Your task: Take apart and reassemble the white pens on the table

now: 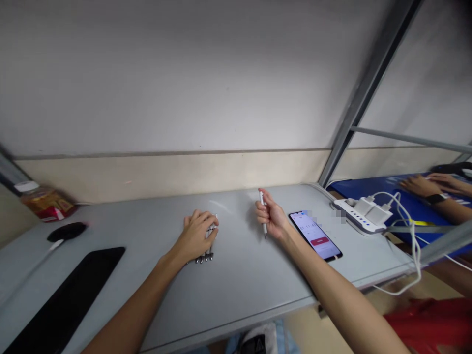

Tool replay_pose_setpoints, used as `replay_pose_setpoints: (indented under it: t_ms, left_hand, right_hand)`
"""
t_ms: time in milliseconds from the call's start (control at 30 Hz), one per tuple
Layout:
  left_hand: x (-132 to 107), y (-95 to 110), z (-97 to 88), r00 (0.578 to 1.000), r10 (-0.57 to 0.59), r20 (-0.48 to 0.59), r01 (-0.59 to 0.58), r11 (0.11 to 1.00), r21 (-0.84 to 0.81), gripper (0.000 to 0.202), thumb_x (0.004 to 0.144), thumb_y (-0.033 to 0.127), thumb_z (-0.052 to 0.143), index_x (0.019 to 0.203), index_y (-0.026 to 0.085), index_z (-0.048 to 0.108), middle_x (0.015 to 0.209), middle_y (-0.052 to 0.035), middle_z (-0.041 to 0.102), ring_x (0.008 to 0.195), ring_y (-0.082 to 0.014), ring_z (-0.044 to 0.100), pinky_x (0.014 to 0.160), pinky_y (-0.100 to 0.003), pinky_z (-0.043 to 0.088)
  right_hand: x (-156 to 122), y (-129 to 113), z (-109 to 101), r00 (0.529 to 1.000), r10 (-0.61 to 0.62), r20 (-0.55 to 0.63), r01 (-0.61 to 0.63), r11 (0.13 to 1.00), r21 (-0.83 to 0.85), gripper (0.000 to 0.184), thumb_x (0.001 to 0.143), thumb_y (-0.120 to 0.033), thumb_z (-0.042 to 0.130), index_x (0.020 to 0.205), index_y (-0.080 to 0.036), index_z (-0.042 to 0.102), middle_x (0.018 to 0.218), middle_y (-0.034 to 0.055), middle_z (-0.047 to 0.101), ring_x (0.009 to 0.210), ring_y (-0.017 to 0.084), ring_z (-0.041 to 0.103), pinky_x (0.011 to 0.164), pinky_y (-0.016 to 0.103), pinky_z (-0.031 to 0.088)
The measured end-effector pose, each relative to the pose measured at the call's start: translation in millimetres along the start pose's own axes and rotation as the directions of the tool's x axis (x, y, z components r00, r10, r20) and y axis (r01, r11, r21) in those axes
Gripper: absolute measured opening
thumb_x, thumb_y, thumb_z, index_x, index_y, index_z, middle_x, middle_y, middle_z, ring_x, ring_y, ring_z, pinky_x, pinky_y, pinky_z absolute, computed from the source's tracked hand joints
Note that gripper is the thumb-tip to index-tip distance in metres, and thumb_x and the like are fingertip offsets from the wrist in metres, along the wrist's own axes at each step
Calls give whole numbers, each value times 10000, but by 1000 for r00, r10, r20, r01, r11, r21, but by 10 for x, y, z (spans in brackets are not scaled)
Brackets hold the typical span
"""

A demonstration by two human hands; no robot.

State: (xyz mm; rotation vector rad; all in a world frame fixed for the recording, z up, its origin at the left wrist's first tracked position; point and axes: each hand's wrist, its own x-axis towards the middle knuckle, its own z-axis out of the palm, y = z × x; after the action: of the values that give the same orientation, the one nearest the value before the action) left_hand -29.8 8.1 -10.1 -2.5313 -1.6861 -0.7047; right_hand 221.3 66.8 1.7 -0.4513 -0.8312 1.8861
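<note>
My right hand (272, 216) is wrapped round a white-and-grey click pen (264, 227). The pen stands nearly upright with its metal tip down, above the table, and my thumb is at its top end. To the left, my left hand (200, 230) rests palm down with bent fingers on a row of several pens (206, 257). Their metal tips stick out below the hand toward the table's front edge; most of their barrels are hidden under the fingers.
Right of my right hand lies a lit phone (316, 236), beside a white power strip (359, 216) with plugs and cables. At left are a black mat (70, 300), a black round object (67, 231) and a jar (46, 200). Another person's hands (424, 187) rest on a blue table.
</note>
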Motion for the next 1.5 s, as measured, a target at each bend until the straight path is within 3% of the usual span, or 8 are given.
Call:
replay_pose_setpoints:
  t_ms: [433,633,733,833,900,1000,1167,1500]
  left_hand:
    - [-8,12,31,1000,-18,-11,18,998,58,144,879,295,475,922,248,604,991,-45,614,981,-248,475,813,-399,312]
    - [-12,58,1,1000,-26,4,26,999,45,143,877,301,474,907,233,596,963,-46,622,960,-246,461,802,-395,299]
    - [-9,103,-31,999,-20,40,19,999,26,141,874,289,474,865,221,597,888,-36,628,929,-235,459,792,-379,291]
    - [-10,138,-42,998,-5,60,5,1000,15,153,872,278,476,816,219,605,811,-27,620,911,-226,465,764,-356,280]
    - [-16,149,-40,998,6,65,-5,1000,-4,175,878,276,469,794,219,612,799,-24,623,906,-219,470,747,-345,271]
    - [-30,157,-37,997,16,81,-13,999,-41,201,892,279,452,796,222,619,819,-20,637,916,-213,473,747,-341,265]
    - [-32,196,-38,991,38,128,-33,999,-41,220,900,328,448,844,237,641,820,-19,650,931,-223,460,787,-359,256]
    - [-5,275,-42,983,35,178,-32,999,-19,199,866,327,490,772,241,644,769,-12,641,891,-217,478,787,-375,245]
  right_hand:
    - [25,0,-34,1000,11,-17,-11,1000,-8,225,836,-375,603,964,-275,447,565,-95,277,407,50,142,365,159,92]
    - [4,-22,-7,993,-28,-119,-14,943,-333,305,772,-389,641,1001,-244,501,636,-62,446,464,65,371,383,157,249]
    - [0,-5,-31,965,-161,-205,-13,756,-654,264,751,-403,636,886,-190,559,683,-30,504,560,96,478,492,210,393]
    - [2,12,-91,921,-333,-201,-70,367,-928,212,759,-368,607,757,-155,601,662,-5,542,588,113,492,563,240,391]
    - [5,24,-139,913,-369,-174,-134,131,-982,172,751,-317,608,723,-149,627,658,16,582,606,127,511,581,246,372]
    - [15,43,-210,913,-351,-208,-245,-65,-967,157,747,-294,616,752,-148,672,713,60,648,645,155,561,596,255,370]
    - [40,33,-283,896,-352,-270,-355,-202,-913,234,758,-318,626,897,-152,711,876,123,692,756,200,623,645,266,400]
    - [57,-17,-343,892,-363,-269,-363,-223,-905,258,750,-355,669,938,-180,693,886,105,690,753,198,622,632,263,394]
